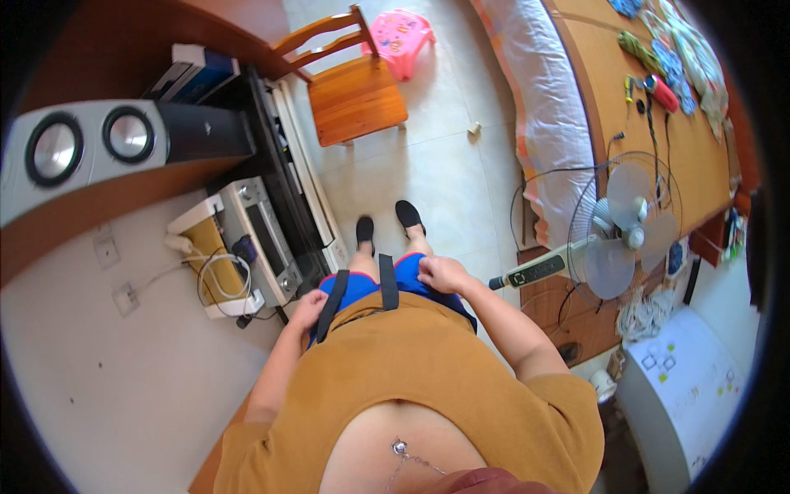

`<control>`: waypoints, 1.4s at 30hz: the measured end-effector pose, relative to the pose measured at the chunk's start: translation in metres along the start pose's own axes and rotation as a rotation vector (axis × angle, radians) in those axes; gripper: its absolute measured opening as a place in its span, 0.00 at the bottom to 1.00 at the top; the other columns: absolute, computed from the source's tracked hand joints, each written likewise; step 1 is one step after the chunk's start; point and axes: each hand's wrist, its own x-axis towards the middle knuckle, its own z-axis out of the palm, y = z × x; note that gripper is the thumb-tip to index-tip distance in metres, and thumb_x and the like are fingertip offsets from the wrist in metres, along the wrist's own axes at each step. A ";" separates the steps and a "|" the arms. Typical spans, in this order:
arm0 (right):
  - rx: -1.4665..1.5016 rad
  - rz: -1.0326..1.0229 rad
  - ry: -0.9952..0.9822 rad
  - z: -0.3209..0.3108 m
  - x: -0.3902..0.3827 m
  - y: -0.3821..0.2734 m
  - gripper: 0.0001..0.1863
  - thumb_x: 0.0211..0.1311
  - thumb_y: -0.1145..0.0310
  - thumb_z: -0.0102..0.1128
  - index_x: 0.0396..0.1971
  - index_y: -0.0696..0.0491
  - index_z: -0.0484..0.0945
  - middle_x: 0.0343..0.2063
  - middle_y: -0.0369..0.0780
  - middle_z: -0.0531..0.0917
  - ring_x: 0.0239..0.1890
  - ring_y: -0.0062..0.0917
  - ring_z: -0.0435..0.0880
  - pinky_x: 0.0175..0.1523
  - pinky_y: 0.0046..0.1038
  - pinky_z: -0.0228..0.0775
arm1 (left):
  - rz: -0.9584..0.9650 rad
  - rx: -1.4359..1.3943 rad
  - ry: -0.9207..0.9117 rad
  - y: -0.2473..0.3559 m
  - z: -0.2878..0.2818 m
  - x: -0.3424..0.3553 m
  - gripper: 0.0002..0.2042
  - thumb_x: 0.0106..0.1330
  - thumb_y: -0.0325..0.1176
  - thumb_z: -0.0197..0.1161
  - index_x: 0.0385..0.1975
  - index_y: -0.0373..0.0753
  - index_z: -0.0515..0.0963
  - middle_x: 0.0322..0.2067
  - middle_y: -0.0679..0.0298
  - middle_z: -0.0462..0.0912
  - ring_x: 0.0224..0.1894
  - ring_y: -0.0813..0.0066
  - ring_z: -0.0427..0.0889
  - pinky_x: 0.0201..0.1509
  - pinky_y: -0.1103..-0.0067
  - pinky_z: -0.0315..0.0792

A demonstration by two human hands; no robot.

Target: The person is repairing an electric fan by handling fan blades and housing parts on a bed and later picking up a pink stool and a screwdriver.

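Keep contact on the shorts [406,277] light and even, left hand [309,309] at 8 o'clock, right hand [443,274] at 4 o'clock, fingers curled; pinching cannot be confirmed.

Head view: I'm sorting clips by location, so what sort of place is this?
Probably a room in a home: it has a large loudspeaker at the left, a wooden chair beyond the person's feet and an electric fan at the right.

Wooden chair [358,100] stands near pink stool [400,43] on pale floor [448,185]. Two-cone speaker [158,136] at left. Fan [610,268] at right; red cylinder [662,93] lies on wooden surface [597,66].
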 end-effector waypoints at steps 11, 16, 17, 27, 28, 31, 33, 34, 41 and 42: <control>0.137 0.384 0.426 -0.084 0.048 -0.019 0.12 0.52 0.58 0.53 0.28 0.51 0.76 0.30 0.43 0.78 0.36 0.36 0.76 0.40 0.35 0.68 | 0.382 0.192 0.004 0.194 -0.058 0.127 0.04 0.56 0.29 0.58 0.27 0.36 0.73 0.23 0.71 0.74 0.27 0.83 0.71 0.33 0.85 0.67; 0.126 0.625 0.374 -0.113 0.107 -0.032 0.15 0.53 0.56 0.52 0.37 0.48 0.74 0.33 0.43 0.79 0.39 0.35 0.77 0.41 0.35 0.68 | 0.487 0.210 0.053 0.286 -0.125 0.206 0.04 0.57 0.29 0.57 0.28 0.35 0.73 0.22 0.71 0.73 0.26 0.84 0.70 0.32 0.85 0.66; -0.014 0.613 0.268 -0.117 0.117 -0.025 0.15 0.53 0.56 0.52 0.38 0.46 0.73 0.32 0.42 0.80 0.39 0.34 0.77 0.41 0.34 0.68 | 0.542 0.249 0.072 0.313 -0.132 0.218 0.04 0.57 0.28 0.57 0.28 0.36 0.73 0.22 0.71 0.73 0.26 0.83 0.70 0.31 0.85 0.66; 0.207 0.578 0.729 -0.229 0.236 -0.005 0.08 0.53 0.61 0.50 0.28 0.48 0.73 0.27 0.43 0.79 0.34 0.38 0.78 0.37 0.39 0.68 | 1.078 0.771 0.596 0.553 -0.143 0.312 0.11 0.56 0.31 0.57 0.37 0.36 0.72 0.40 0.56 0.70 0.46 0.61 0.69 0.51 0.72 0.63; 0.285 0.571 0.651 -0.245 0.249 0.003 0.08 0.53 0.61 0.50 0.28 0.49 0.73 0.27 0.43 0.79 0.34 0.38 0.78 0.37 0.38 0.68 | 1.101 0.800 0.650 0.571 -0.137 0.321 0.12 0.56 0.34 0.57 0.38 0.36 0.72 0.41 0.56 0.71 0.47 0.61 0.69 0.52 0.72 0.63; 0.419 0.499 0.504 -0.270 0.302 0.045 0.08 0.52 0.61 0.51 0.28 0.49 0.73 0.27 0.43 0.79 0.33 0.36 0.78 0.38 0.36 0.68 | 1.028 0.874 0.632 0.603 -0.131 0.365 0.15 0.59 0.39 0.55 0.40 0.35 0.72 0.40 0.57 0.73 0.45 0.63 0.71 0.50 0.74 0.64; 0.420 0.434 0.405 -0.282 0.338 0.075 0.09 0.52 0.64 0.49 0.31 0.49 0.73 0.30 0.43 0.79 0.38 0.36 0.77 0.43 0.36 0.67 | 0.752 0.537 0.383 0.595 -0.154 0.420 0.16 0.62 0.42 0.51 0.40 0.35 0.72 0.33 0.60 0.75 0.41 0.69 0.73 0.47 0.77 0.65; 0.426 0.455 0.368 -0.296 0.345 0.082 0.09 0.51 0.63 0.49 0.32 0.49 0.73 0.30 0.43 0.79 0.38 0.36 0.77 0.43 0.35 0.67 | 0.739 0.549 0.362 0.597 -0.154 0.433 0.16 0.62 0.42 0.51 0.40 0.35 0.72 0.33 0.60 0.75 0.41 0.69 0.73 0.47 0.77 0.65; 0.531 0.631 0.416 -0.373 0.387 0.176 0.13 0.49 0.58 0.51 0.31 0.49 0.77 0.29 0.46 0.79 0.33 0.39 0.79 0.38 0.39 0.68 | 0.280 0.829 0.483 0.600 -0.123 0.451 0.16 0.60 0.46 0.49 0.35 0.41 0.76 0.35 0.55 0.78 0.36 0.57 0.77 0.39 0.70 0.69; 0.380 0.646 0.324 -0.420 0.387 0.160 0.13 0.50 0.58 0.49 0.30 0.48 0.77 0.30 0.46 0.80 0.34 0.39 0.79 0.39 0.39 0.68 | 0.274 0.975 0.513 0.601 -0.120 0.447 0.16 0.61 0.48 0.48 0.34 0.43 0.76 0.33 0.53 0.78 0.38 0.51 0.74 0.40 0.66 0.68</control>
